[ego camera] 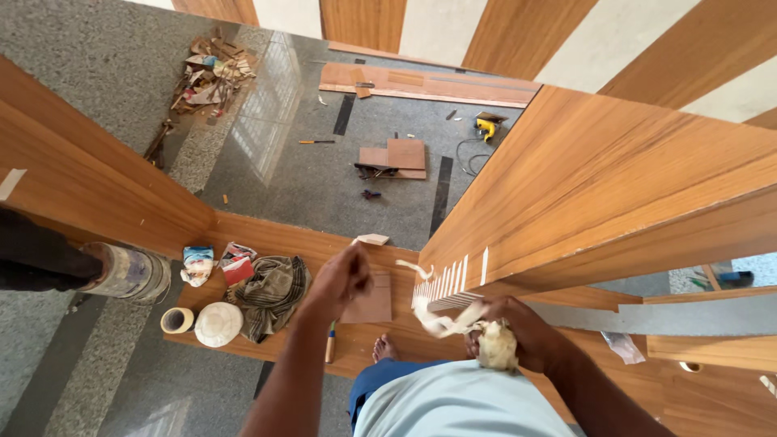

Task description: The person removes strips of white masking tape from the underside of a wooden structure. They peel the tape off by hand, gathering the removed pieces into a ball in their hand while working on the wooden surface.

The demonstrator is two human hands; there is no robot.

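Note:
My right hand [522, 332] is closed on a crumpled wad of cream masking tape [495, 344], and a loose strip trails from it to the left. Just above it, a row of short tape strips [449, 279] is stuck along the lower edge of a large wooden panel [615, 178]. A curled strip [417, 269] hangs off the left end of that row. My left hand [341, 279] is raised left of the strips with its fingers pinched together and nothing visible in them. It hovers over a small brown board [374, 301] lying on the wooden platform [283, 239].
A tape roll [176, 320], a round white object [218, 324], a bundled cloth [273, 291] and rags lie on the platform. My bare foot [384, 348] stands there. Another person's dark limb [36, 257] enters at left. Boards [396, 154], a yellow tool [486, 126] and scraps [210, 73] lie on the floor below.

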